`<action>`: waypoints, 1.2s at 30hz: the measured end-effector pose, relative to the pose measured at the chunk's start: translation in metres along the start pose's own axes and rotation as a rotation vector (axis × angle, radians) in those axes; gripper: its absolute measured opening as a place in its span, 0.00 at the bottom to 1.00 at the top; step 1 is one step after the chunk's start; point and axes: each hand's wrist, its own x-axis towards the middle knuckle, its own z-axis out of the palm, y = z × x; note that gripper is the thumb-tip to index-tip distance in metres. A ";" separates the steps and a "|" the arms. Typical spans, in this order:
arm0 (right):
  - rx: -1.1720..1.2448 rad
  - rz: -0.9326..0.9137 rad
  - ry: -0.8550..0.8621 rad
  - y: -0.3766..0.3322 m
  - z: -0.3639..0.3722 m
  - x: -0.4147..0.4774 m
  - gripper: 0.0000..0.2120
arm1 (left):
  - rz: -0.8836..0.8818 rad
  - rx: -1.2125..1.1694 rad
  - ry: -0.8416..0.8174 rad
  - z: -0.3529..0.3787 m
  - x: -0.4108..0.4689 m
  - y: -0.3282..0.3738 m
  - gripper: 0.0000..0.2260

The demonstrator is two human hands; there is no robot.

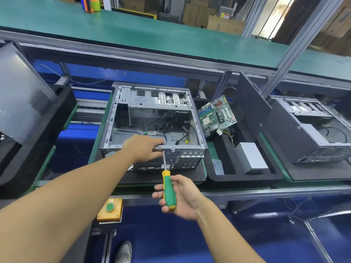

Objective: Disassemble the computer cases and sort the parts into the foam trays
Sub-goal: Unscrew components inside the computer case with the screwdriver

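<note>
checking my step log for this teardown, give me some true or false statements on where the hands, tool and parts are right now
1. The right hand holds a green and yellow screwdriver. True.
2. The motherboard is mounted inside the open case. False: it leans in the foam tray to the right of that case.
3. The left hand grips the open case's near rim. True.
4. The screwdriver's tip touches the power supply. False: its shaft points up at the open case's rear panel, just below the left hand.
5. The yellow box has a red button. False: the button is green.
</note>
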 end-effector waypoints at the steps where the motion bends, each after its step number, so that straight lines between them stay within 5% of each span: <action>1: -0.003 -0.014 -0.014 0.000 -0.002 -0.001 0.18 | 0.002 0.003 0.004 0.000 0.000 0.000 0.17; 7: -0.203 -0.252 0.245 0.017 0.000 0.009 0.07 | 0.007 0.003 0.005 -0.001 0.000 0.000 0.16; 10: -0.298 -0.289 0.355 0.024 0.001 0.015 0.10 | 0.007 -0.004 0.003 -0.002 0.000 0.001 0.16; 19: 0.064 -0.048 0.015 0.004 -0.007 0.006 0.17 | 0.002 0.015 0.007 -0.001 -0.001 0.001 0.17; 22: -0.136 -0.248 0.210 0.011 -0.004 0.010 0.05 | 0.003 0.010 0.012 -0.002 0.000 0.001 0.17; 25: -0.389 -0.390 0.445 0.023 -0.003 0.016 0.09 | 0.001 0.006 0.020 -0.003 -0.001 0.002 0.16; 29: -0.218 -0.266 0.316 0.020 0.003 0.016 0.09 | -0.003 0.010 0.027 -0.003 -0.002 0.002 0.16; 32: -0.033 -0.106 0.168 0.008 0.000 0.011 0.18 | 0.004 0.012 0.033 -0.002 -0.001 0.002 0.16; 36: -0.062 -0.209 0.185 0.016 -0.002 0.011 0.14 | -0.002 0.006 0.030 -0.001 -0.001 0.002 0.15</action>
